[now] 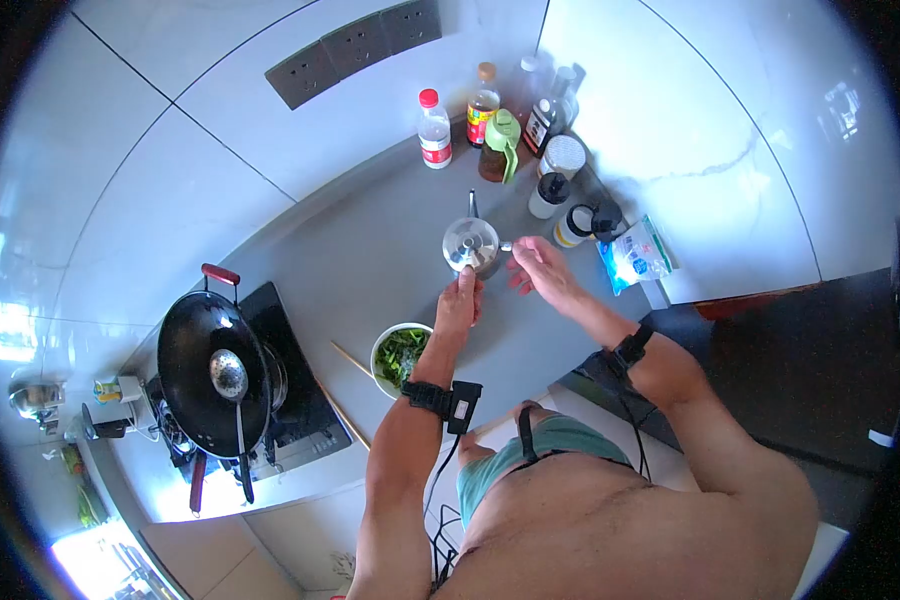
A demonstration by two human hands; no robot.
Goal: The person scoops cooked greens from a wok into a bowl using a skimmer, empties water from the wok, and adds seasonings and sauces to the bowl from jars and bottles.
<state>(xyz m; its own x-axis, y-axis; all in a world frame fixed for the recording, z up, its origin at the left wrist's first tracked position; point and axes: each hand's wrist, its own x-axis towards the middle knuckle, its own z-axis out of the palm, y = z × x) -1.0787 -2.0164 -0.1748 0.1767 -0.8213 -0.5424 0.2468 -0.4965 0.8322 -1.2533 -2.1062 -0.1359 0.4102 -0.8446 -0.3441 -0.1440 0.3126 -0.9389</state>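
A small round pot [470, 247] with a see-through, shiny lid stands on the grey counter in front of me. A thin metal piece sticks out from its far side, and a short stub juts out to the right. My left hand [460, 298] is closed on the pot's near side, thumb up against the lid's edge. At the right, my right hand [542, 268] has its thumb and forefinger at the short stub, the other fingers curled below. Below my left hand, partly behind the forearm, sits a white bowl [375, 362] of chopped greens [400, 354].
A black wok [185, 345] holding a slotted ladle [228, 375] sits on the stove at left. Chopsticks [342, 410] lie beside the bowl. A red-capped bottle [435, 135], a green-lidded jug [500, 150], several other bottles and a plastic packet [635, 257] line the wall.
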